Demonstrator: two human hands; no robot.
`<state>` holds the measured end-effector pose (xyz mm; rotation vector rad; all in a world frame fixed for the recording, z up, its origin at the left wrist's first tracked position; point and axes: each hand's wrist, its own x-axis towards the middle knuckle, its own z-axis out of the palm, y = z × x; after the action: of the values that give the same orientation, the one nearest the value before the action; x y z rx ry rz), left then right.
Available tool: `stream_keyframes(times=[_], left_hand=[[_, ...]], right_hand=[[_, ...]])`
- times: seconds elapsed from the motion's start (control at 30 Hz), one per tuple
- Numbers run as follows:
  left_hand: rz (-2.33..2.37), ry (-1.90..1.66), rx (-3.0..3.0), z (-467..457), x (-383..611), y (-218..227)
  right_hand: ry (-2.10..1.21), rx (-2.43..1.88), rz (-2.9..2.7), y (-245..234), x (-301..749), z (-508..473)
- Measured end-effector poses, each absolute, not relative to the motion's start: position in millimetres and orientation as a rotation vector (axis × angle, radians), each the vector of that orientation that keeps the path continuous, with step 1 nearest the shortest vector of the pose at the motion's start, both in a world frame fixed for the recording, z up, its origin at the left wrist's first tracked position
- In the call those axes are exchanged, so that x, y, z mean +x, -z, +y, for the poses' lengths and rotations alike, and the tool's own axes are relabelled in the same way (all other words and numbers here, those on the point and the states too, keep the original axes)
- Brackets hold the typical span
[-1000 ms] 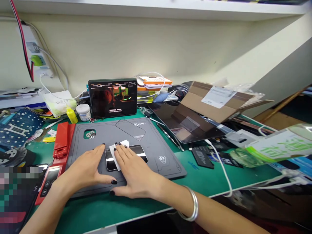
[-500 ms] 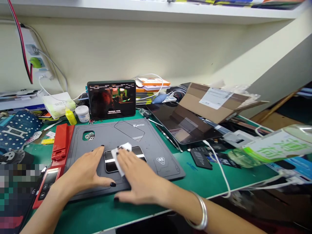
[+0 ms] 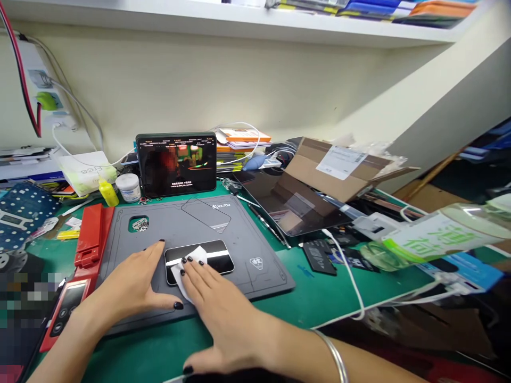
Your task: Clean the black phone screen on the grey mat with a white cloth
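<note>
The right grip [image 3: 223, 303] is open, its fingers spread flat over a white wipe [image 3: 178, 282], which lies on a glossy black phone [image 3: 215, 264]. The wipe is pressed between the fingers and the glass, not clasped. The left grip [image 3: 128, 282] is also open, lying palm down on a grey WKTOO repair mat [image 3: 247, 255] just beside the phone's left edge. The phone lies flat on that mat, between the two grips. A silver bangle [image 3: 333, 361] circles the right wrist.

Ahead of the grips, a clear glass screen protector [image 3: 205, 215] lies on the mat. Left of the left grip stands a red plastic holder [image 3: 93, 234]. The mat sits on a green tabletop [image 3: 319, 298], crowded further out. Straight ahead, a tablet [image 3: 175, 165] is showing a subtitled video, with a yellow bottle [image 3: 108, 192] and a white tub [image 3: 128, 187] to its left. To the right, a cardboard box flap [image 3: 327, 170] leans over a dark tablet [image 3: 287, 210], and a white cable [image 3: 343, 276] trails across the green surface. Beyond, a cream wall [image 3: 199, 90] carries a power strip [image 3: 40, 80], under a white shelf [image 3: 239, 26] stacked with books.
</note>
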<state>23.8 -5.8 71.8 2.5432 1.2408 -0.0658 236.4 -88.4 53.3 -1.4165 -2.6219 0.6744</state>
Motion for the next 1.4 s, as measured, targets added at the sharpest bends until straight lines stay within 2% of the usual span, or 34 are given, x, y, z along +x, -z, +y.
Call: stream_keyframes(times=[0.13, 0.27, 0.43, 0.57, 0.73, 0.87, 1.03, 1.2, 1.4], left_hand=[[1.243, 0.038, 2.544, -6, 23, -71], [1.205, 0.026, 2.586, -5, 24, -73], [1.232, 0.058, 2.583, -6, 23, -71], [1.222, 0.066, 2.646, -5, 24, -68], [1.229, 0.176, 2.674, -4, 26, -68], [1.235, 0.180, 2.686, -4, 26, -67], [1.239, 0.188, 2.690, -3, 25, -66], [1.250, 0.182, 2.683, -2, 26, -66], [1.252, 0.188, 2.683, -2, 25, -64]], right_hand=[[-0.599, -1.628, -2.545, -56, 238, -87], [-0.744, -1.380, -2.653, -58, 237, -91], [-0.609, -1.646, -2.515, -53, 241, -90], [-0.690, -1.449, -2.606, -53, 244, -92], [-0.612, -1.696, -2.554, -53, 247, -92], [-0.659, -1.497, -2.606, -51, 250, -95], [-0.578, -1.778, -2.544, -52, 251, -87], [-0.596, -1.528, -2.616, -49, 248, -88], [-0.561, -1.742, -2.576, -51, 253, -85]])
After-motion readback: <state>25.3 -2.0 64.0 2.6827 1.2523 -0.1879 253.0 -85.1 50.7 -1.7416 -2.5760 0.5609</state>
